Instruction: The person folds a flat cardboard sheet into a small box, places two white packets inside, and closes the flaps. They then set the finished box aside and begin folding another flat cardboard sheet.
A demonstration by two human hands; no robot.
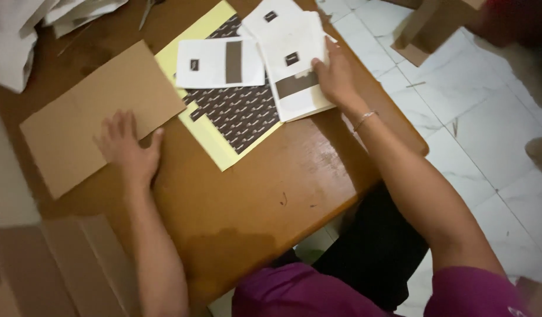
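Pressing brown cardboard sheet (101, 114) flat, left hand (127, 149) fingers spread; right hand (335, 76) pinching white printed sheets (291, 61)

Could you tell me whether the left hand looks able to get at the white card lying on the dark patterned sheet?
Probably yes: the left hand rests flat on the cardboard, and nothing lies between it and the white card.

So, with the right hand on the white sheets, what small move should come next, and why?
Probably lift the top white sheet clear with the right hand. Its fingers already rest on that fanned pile over the patterned dark sheet, while the left hand lies flat, steadying the cardboard.
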